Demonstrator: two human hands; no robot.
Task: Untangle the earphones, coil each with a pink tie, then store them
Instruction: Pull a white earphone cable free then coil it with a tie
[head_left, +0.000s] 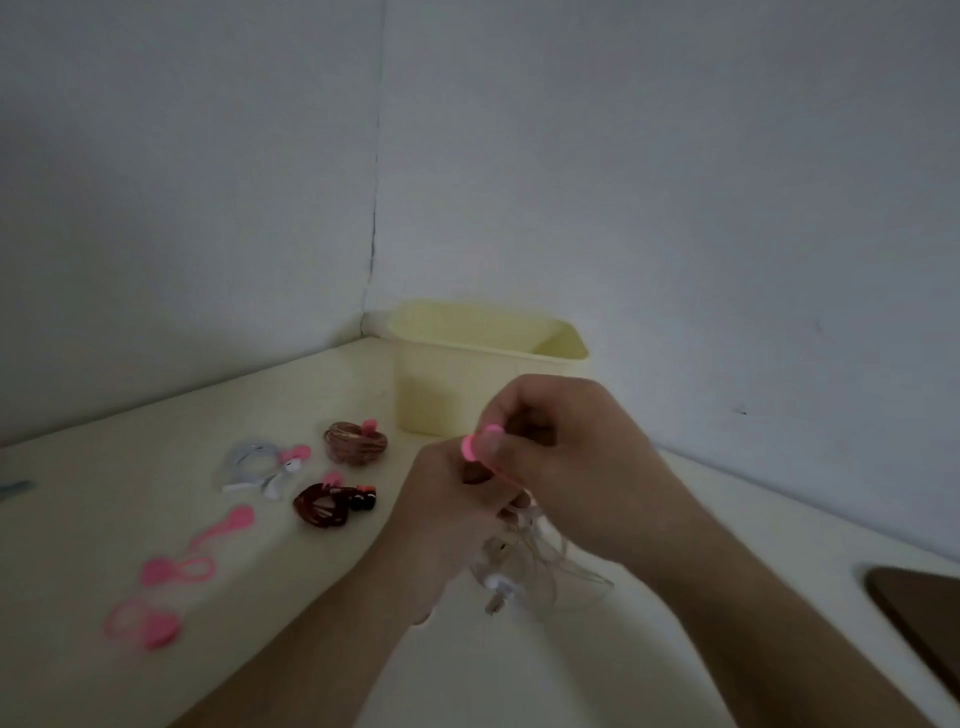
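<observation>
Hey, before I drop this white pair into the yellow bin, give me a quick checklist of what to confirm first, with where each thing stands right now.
1. Pink tie closed around the white earphones: cannot tell; both the left hand and right hand are working it, blurred.
2. Cable fully coiled: not ok; loops and the plug hang loose below the hands.
3. Yellow bin open and within reach: ok, just behind the hands.
4. Other coils tied: ok; the white coil, brown coil and dark red coil each show a pink tie.
5. Other coils stored: not ok; they lie on the table.
6. Spare ties left: ok.
</observation>
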